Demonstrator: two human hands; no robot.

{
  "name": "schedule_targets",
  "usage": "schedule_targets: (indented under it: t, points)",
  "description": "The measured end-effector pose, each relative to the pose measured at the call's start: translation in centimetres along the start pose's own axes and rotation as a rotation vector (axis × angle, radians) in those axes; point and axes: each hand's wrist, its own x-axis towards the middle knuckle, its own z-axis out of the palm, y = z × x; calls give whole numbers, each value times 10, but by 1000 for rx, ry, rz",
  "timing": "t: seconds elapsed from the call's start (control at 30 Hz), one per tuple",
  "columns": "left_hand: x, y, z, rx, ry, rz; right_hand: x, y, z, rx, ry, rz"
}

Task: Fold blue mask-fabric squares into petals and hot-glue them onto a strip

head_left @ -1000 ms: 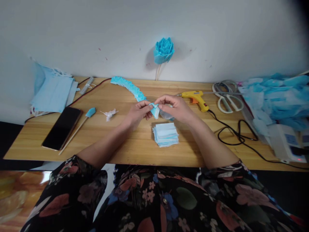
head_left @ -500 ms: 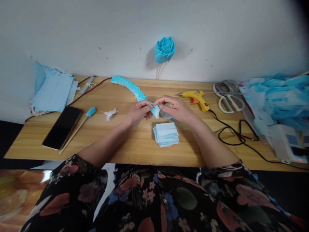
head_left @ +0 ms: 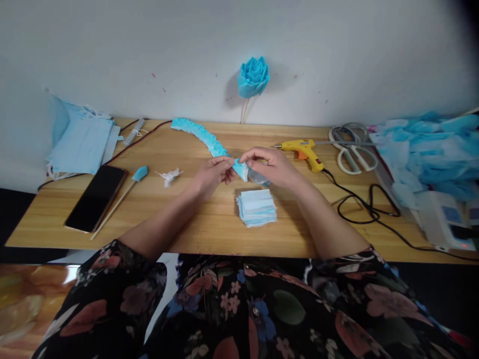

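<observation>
My left hand [head_left: 211, 173] and my right hand [head_left: 270, 166] meet above the middle of the wooden table [head_left: 187, 219]. Both pinch a small folded blue piece [head_left: 240, 169] between their fingertips. Just below the hands lies a stack of cut blue squares [head_left: 256, 207]. A curved row of folded blue pieces [head_left: 198, 133] runs from the hands toward the back left. A finished blue flower on a stick [head_left: 253, 78] leans on the wall behind.
A yellow glue gun [head_left: 303, 151] with a black cord and white scissors [head_left: 352, 149] lie right. A pile of blue scraps [head_left: 426, 149] fills the far right. Left: blue face masks [head_left: 80, 142], a black phone [head_left: 96, 197], a blue-tipped stick [head_left: 123, 194], a white scrap [head_left: 170, 176].
The hands stay almost in place. The fingertips shift slightly on the folded blue piece, working it between them.
</observation>
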Motion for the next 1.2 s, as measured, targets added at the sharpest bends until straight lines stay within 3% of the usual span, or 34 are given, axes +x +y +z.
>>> schedule_targets:
  t: [0.4, 0.67, 1.2]
  points:
    - [2, -1, -1, -3, 14, 56, 0, 0, -1, 48, -7, -4]
    - [0, -5, 0, 14, -76, 34, 0, -3, -1, 47, -30, -43]
    - [-3, -2, 5, 60, -23, 54, 0, -6, 8, 121, -24, -53]
